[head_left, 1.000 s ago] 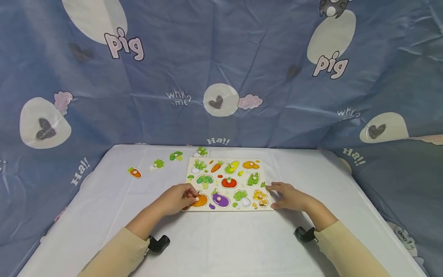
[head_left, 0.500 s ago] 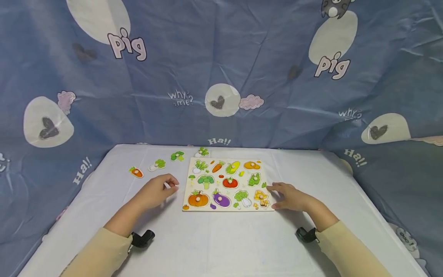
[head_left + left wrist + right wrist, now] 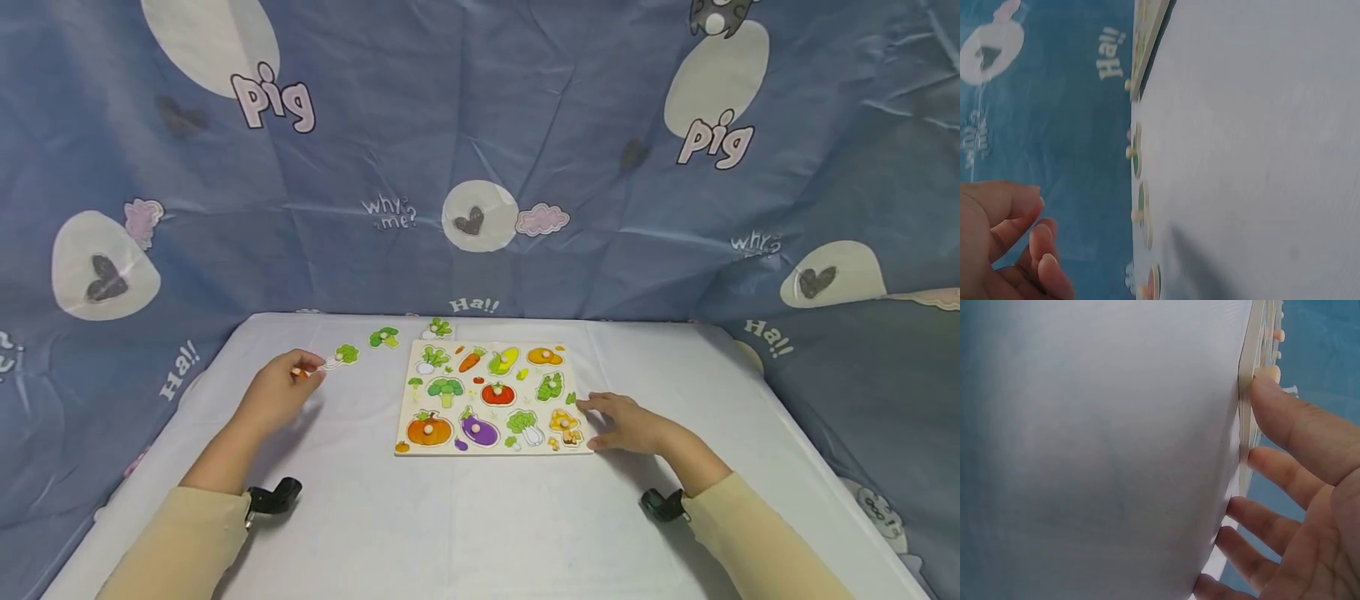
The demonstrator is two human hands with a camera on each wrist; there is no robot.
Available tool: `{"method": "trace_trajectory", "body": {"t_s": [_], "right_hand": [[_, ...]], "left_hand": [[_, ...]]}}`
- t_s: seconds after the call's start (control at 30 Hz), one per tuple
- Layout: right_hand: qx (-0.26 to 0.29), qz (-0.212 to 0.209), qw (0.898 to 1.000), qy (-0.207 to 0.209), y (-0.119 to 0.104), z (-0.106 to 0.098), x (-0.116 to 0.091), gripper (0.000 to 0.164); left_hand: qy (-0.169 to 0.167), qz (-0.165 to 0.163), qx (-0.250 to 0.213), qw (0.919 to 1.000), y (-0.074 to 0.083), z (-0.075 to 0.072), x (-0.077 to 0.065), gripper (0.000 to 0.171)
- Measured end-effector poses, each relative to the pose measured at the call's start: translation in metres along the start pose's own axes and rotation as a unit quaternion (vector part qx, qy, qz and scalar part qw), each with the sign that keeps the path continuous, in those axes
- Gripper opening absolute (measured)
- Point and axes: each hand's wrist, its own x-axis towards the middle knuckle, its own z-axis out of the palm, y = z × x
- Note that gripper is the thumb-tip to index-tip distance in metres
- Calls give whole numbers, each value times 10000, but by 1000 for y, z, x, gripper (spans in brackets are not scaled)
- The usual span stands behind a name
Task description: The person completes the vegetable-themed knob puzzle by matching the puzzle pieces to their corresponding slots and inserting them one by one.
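Note:
My left hand (image 3: 273, 392) hovers over the carrot puzzle piece (image 3: 299, 374), partly covering it. In the left wrist view its fingers are loosely bent with nothing between them, and the carrot piece's knob (image 3: 1144, 292) lies below and to the right. Beside that hand is a bok choy piece (image 3: 345, 355). The wooden vegetable puzzle board (image 3: 528, 392) lies mid-table, with knobbed pumpkin (image 3: 429, 430), eggplant (image 3: 480, 431) and tomato (image 3: 498, 394) pieces on it. My right hand (image 3: 626, 423) rests at the board's right edge, its spread fingers and thumb (image 3: 1272, 400) against the side.
A broccoli piece (image 3: 384, 337) and a white radish piece (image 3: 437, 328) lie behind the board's left side. White cloth (image 3: 480, 525) covers the table. A blue printed curtain (image 3: 585, 267) hangs behind it. Each wrist carries a black camera (image 3: 276, 497).
My left hand has let go of the pumpkin piece's knob at the board and moved left and away to the carrot piece. My right hand has stayed at the board's edge.

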Motion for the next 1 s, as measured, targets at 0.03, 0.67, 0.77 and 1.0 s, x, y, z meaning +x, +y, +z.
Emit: {"method": "trace_trajectory", "body": {"t_s": [0.03,0.67,0.77,1.0], "right_hand": [[-9,-27,10000,8,0,0,0,73],[79,43,10000,43,-1,2,-6,71],[78,62,9999,29,0,3,-6,72],[87,173,9998,6,-4,1,-3,73]], "left_hand": [[62,-42,-39,10000,-3,-2,1,30],[488,-1035,-392,9927,-52,8,27,37],[489,-1202,-294,9911,-56,13,30,35],[506,-1418,-81,9886,-58,17,35,28]]}}
